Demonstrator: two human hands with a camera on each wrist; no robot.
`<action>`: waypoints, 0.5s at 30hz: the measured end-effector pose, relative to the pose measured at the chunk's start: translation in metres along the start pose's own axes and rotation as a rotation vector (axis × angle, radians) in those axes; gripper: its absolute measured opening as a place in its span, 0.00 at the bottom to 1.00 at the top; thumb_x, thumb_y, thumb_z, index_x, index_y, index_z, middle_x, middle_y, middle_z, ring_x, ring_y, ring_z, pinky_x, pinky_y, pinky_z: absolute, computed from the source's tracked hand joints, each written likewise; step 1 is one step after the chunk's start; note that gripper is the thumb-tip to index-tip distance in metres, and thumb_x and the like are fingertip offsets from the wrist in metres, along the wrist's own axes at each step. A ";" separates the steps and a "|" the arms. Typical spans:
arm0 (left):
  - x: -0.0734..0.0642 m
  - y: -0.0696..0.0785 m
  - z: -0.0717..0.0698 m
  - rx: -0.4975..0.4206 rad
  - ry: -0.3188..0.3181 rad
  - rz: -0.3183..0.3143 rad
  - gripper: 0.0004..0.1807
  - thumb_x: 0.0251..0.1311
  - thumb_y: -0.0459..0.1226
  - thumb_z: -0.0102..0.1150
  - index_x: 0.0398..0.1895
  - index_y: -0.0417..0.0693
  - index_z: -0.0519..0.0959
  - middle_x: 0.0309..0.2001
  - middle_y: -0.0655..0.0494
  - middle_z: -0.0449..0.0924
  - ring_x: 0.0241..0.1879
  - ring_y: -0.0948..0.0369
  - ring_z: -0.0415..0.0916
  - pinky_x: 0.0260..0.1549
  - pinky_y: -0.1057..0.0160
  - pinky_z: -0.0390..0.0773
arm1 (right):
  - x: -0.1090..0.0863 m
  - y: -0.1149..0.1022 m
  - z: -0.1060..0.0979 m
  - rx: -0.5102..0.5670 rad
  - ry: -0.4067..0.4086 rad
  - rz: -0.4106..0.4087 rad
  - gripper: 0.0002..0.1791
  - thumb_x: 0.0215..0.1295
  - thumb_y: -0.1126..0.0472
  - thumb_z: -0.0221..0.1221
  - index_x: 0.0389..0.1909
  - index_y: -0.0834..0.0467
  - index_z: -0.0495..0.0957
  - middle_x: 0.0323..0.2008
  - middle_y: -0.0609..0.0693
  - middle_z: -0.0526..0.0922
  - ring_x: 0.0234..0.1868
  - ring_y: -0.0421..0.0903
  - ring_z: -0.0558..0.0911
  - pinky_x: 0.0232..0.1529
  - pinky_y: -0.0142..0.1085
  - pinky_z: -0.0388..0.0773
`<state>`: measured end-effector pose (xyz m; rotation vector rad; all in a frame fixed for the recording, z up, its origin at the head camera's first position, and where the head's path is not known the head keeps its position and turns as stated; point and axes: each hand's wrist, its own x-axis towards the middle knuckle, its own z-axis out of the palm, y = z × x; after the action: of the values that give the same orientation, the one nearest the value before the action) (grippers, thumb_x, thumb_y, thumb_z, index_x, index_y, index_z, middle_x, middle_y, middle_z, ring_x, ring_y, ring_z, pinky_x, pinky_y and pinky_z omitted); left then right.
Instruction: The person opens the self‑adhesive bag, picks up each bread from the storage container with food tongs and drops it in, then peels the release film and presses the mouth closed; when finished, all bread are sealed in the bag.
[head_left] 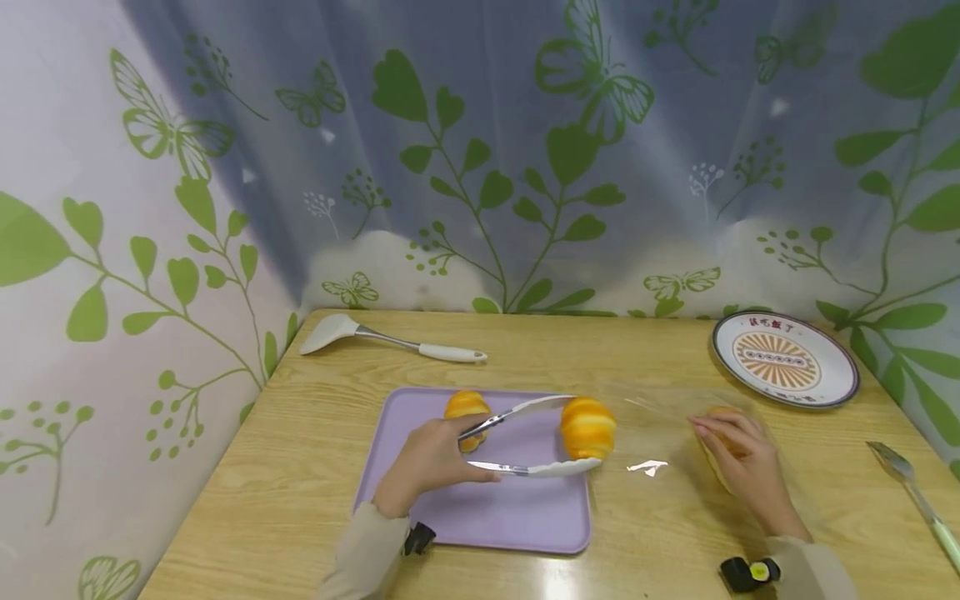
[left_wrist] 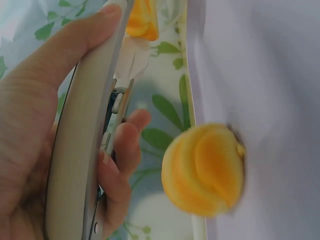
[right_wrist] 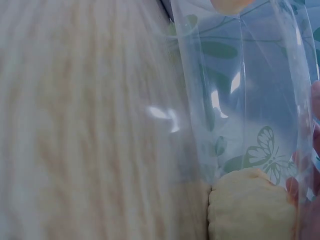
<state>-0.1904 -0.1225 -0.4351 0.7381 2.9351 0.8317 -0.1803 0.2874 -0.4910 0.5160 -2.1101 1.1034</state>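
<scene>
2 plain beige sleeves (head_left: 366,552) end at the wrists. Left hand (head_left: 426,458) and right hand (head_left: 744,462): bare. Each wrist carries 1 black, blocky device (head_left: 418,539), the right marked with 1 yellow-green disc (head_left: 760,572).

The table (head_left: 262,500) is light yellow wood with thin wavy lines. At its far side hangs a big cloth (head_left: 675,125) with soft folds — dusty blue up high, white down low. The cloth on the left (head_left: 45,350) is pale pink and white. Green leaves (head_left: 573,154), tiny round berries (head_left: 167,379) and butterflies (head_left: 171,137) are all over them. Big leaves climb up the right side too — and a bright white shine (head_left: 561,579) sits on the near part of the table.
</scene>
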 end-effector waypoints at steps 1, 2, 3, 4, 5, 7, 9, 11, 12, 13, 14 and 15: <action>0.004 0.002 0.002 0.006 -0.003 0.007 0.42 0.34 0.52 0.80 0.58 0.51 0.79 0.30 0.55 0.82 0.26 0.65 0.68 0.26 0.64 0.72 | 0.000 0.001 0.001 0.007 0.002 0.001 0.11 0.54 0.79 0.63 0.38 0.68 0.85 0.45 0.31 0.77 0.51 0.27 0.70 0.54 0.19 0.61; 0.007 0.005 0.004 0.006 -0.009 0.012 0.41 0.34 0.52 0.80 0.58 0.51 0.79 0.30 0.55 0.82 0.26 0.64 0.68 0.26 0.64 0.73 | 0.001 0.001 0.001 0.013 0.003 0.003 0.11 0.53 0.80 0.63 0.37 0.68 0.85 0.44 0.31 0.78 0.51 0.28 0.70 0.54 0.19 0.61; 0.011 0.007 0.005 0.012 -0.013 0.016 0.41 0.35 0.53 0.80 0.58 0.51 0.79 0.31 0.54 0.82 0.26 0.64 0.68 0.26 0.64 0.72 | 0.001 0.002 0.002 0.015 0.005 0.008 0.12 0.52 0.81 0.63 0.37 0.68 0.85 0.44 0.31 0.78 0.51 0.28 0.71 0.53 0.19 0.61; 0.015 0.009 0.006 0.019 -0.010 0.025 0.41 0.35 0.53 0.80 0.57 0.50 0.80 0.31 0.54 0.82 0.26 0.65 0.68 0.25 0.64 0.73 | 0.002 0.002 0.002 0.016 0.009 0.013 0.13 0.51 0.81 0.63 0.37 0.68 0.85 0.44 0.31 0.78 0.51 0.28 0.71 0.53 0.19 0.60; 0.018 0.011 0.008 0.034 -0.009 0.032 0.41 0.35 0.53 0.80 0.57 0.51 0.80 0.31 0.55 0.82 0.26 0.66 0.67 0.24 0.65 0.72 | 0.002 0.003 0.003 0.010 0.014 0.010 0.13 0.50 0.81 0.63 0.37 0.68 0.85 0.44 0.31 0.78 0.51 0.28 0.71 0.53 0.19 0.60; 0.026 0.016 0.011 0.060 -0.007 0.050 0.42 0.35 0.54 0.80 0.58 0.50 0.80 0.25 0.58 0.79 0.22 0.68 0.63 0.22 0.68 0.68 | 0.003 0.005 0.005 0.008 0.024 0.011 0.14 0.48 0.83 0.63 0.36 0.68 0.85 0.43 0.31 0.78 0.51 0.29 0.71 0.53 0.19 0.60; 0.033 0.021 0.014 0.088 -0.010 0.059 0.42 0.35 0.55 0.79 0.58 0.50 0.79 0.18 0.61 0.70 0.18 0.69 0.56 0.18 0.70 0.62 | 0.004 0.006 0.006 -0.001 0.029 0.007 0.15 0.47 0.83 0.63 0.36 0.69 0.85 0.43 0.33 0.79 0.50 0.29 0.71 0.54 0.19 0.60; 0.040 0.025 0.017 0.107 -0.022 0.061 0.43 0.35 0.56 0.79 0.60 0.51 0.79 0.14 0.64 0.59 0.15 0.68 0.49 0.15 0.71 0.55 | 0.006 0.008 0.008 -0.002 0.033 0.004 0.15 0.46 0.84 0.63 0.35 0.69 0.85 0.42 0.34 0.80 0.50 0.29 0.71 0.55 0.19 0.60; 0.044 0.028 0.019 0.115 -0.031 0.062 0.44 0.36 0.56 0.78 0.61 0.51 0.78 0.13 0.65 0.56 0.15 0.68 0.48 0.15 0.72 0.53 | 0.007 0.008 0.008 0.005 0.035 0.008 0.15 0.45 0.84 0.63 0.35 0.69 0.85 0.42 0.34 0.80 0.50 0.29 0.71 0.55 0.19 0.60; 0.047 0.031 0.020 0.125 -0.044 0.058 0.44 0.36 0.56 0.78 0.61 0.53 0.78 0.13 0.64 0.58 0.15 0.68 0.48 0.15 0.71 0.52 | 0.008 0.009 0.009 0.004 0.036 0.008 0.15 0.46 0.84 0.63 0.35 0.69 0.85 0.41 0.34 0.80 0.50 0.29 0.71 0.55 0.19 0.60; 0.051 0.033 0.022 0.137 -0.053 0.054 0.44 0.37 0.57 0.77 0.62 0.54 0.77 0.14 0.64 0.64 0.16 0.68 0.50 0.15 0.72 0.54 | 0.009 0.010 0.009 0.005 0.035 0.008 0.15 0.46 0.84 0.63 0.36 0.68 0.85 0.41 0.34 0.80 0.50 0.29 0.72 0.55 0.19 0.60; 0.054 0.036 0.025 0.141 -0.061 0.053 0.44 0.37 0.58 0.77 0.62 0.54 0.77 0.17 0.62 0.72 0.17 0.68 0.53 0.16 0.72 0.56 | 0.009 0.010 0.009 0.006 0.033 0.009 0.15 0.47 0.83 0.63 0.36 0.68 0.85 0.41 0.33 0.80 0.50 0.29 0.72 0.54 0.19 0.60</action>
<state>-0.2199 -0.0599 -0.4320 0.8367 2.9556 0.5979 -0.1966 0.2850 -0.4935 0.4885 -2.0837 1.1158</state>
